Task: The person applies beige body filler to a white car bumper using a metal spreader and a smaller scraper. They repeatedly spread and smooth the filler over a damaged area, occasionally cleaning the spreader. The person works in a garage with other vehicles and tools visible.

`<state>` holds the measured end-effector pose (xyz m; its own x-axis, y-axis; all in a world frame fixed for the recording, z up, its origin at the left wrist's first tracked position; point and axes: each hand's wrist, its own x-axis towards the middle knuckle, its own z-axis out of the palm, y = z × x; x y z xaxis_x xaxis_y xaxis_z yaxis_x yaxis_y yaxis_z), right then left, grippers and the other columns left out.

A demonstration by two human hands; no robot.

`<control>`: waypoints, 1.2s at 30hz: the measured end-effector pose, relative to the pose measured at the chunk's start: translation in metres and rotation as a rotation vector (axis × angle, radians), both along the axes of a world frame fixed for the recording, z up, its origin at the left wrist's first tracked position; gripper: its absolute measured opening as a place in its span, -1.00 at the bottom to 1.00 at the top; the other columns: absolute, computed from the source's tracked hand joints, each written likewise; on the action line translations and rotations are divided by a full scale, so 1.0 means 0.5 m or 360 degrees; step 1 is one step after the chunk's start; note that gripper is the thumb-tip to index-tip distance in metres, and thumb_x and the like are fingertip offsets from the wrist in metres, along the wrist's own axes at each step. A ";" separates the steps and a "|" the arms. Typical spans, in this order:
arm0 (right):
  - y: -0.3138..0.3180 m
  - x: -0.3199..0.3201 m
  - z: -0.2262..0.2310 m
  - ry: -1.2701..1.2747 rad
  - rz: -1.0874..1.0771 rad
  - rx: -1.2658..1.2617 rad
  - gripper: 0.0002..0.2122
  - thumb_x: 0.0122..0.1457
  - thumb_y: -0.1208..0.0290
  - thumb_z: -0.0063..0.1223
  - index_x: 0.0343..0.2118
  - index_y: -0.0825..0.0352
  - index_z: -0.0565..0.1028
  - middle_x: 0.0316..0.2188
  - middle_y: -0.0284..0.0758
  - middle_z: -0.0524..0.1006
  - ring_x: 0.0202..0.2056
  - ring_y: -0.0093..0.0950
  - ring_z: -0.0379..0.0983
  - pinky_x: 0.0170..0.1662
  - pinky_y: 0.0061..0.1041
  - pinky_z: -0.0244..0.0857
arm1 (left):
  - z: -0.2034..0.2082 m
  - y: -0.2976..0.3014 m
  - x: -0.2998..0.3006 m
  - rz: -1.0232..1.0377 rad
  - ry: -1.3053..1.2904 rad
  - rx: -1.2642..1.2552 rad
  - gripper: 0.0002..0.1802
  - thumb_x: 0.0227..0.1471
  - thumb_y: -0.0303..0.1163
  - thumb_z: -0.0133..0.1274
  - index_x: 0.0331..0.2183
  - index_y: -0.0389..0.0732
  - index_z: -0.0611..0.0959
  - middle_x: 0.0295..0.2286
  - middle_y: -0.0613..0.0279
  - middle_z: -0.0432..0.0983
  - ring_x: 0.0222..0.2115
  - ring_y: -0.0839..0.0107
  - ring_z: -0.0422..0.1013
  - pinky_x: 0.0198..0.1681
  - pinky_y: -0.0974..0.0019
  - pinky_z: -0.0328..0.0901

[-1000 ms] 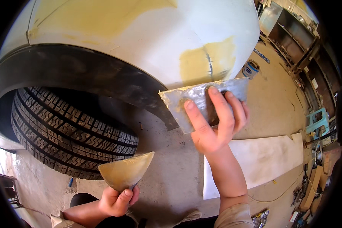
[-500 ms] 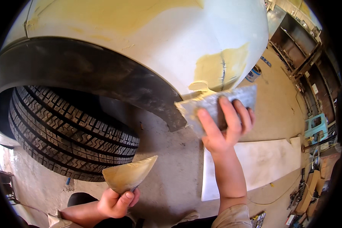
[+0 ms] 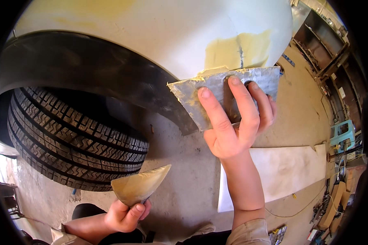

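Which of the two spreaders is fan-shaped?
The yellowish spreader in the left hand; the grey spreader in the right hand is wide and roughly rectangular.

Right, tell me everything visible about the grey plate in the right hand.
The grey plate looks metallic: flat, four-sided, smeared, darker mid-face. Pale yellow paste crusts its upper and left edges. The right hand holds it, long edge up, just below the yellow patch on the white panel; whether it touches the panel is unclear.
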<state>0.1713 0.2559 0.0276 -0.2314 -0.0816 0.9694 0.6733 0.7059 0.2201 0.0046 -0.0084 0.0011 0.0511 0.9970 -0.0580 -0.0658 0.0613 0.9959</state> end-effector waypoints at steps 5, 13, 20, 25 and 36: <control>-0.001 0.013 -0.010 0.0061 -0.0016 -0.0084 -0.81 0.07 0.28 0.16 -0.26 -0.17 0.66 -0.11 -0.53 0.53 -0.10 -0.39 0.36 0.18 -0.22 -0.03 | 0.000 0.002 0.004 -0.0004 0.0026 -0.0005 -0.66 0.31 -0.21 -0.19 -0.37 -0.28 0.45 -0.60 0.32 0.36 -0.61 0.51 0.25 -0.53 0.42 0.18; 0.035 0.039 -0.041 -0.0052 0.0032 0.0003 -0.80 0.00 0.22 0.24 -0.28 -0.21 0.66 -0.09 -0.64 0.52 -0.06 -0.42 0.36 0.21 -0.17 -0.05 | -0.013 0.003 0.006 -0.0019 0.0052 0.0083 -0.65 0.32 -0.21 -0.19 -0.30 -0.34 0.39 -0.61 0.20 0.34 -0.68 0.51 0.23 -0.65 0.47 0.12; 0.055 0.057 -0.060 -0.0118 0.0076 0.0079 -0.81 -0.01 0.21 0.25 -0.29 -0.21 0.66 -0.10 -0.68 0.52 -0.05 -0.46 0.36 0.20 -0.15 -0.06 | -0.008 -0.005 0.002 -0.0011 0.0055 -0.0047 -0.64 0.32 -0.19 -0.19 -0.34 -0.33 0.42 -0.60 0.23 0.35 -0.64 0.51 0.24 -0.60 0.45 0.14; 0.065 0.083 -0.066 -0.0245 0.0080 0.0123 -0.82 -0.03 0.22 0.27 -0.31 -0.20 0.66 -0.11 -0.68 0.52 -0.07 -0.48 0.38 0.16 -0.18 -0.03 | -0.007 -0.013 0.004 0.0029 -0.0028 -0.0071 -0.70 0.32 -0.25 -0.19 -0.30 -0.31 0.44 -0.58 0.29 0.37 -0.59 0.53 0.26 -0.53 0.45 0.18; 0.084 0.150 -0.091 -0.0416 0.0030 0.0121 -0.87 -0.01 0.27 0.30 -0.36 -0.13 0.66 -0.12 -0.67 0.54 -0.06 -0.50 0.43 0.14 -0.21 0.00 | 0.005 -0.024 0.012 -0.0016 -0.0006 0.0020 -0.68 0.32 -0.23 -0.21 -0.25 -0.33 0.43 -0.58 0.27 0.38 -0.60 0.53 0.27 -0.53 0.45 0.19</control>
<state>0.2463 0.2978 -0.0177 -0.4710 -0.1584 0.8678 0.5733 0.6927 0.4376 0.0106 -0.0201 0.0036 0.0610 0.9971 -0.0451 -0.0687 0.0492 0.9964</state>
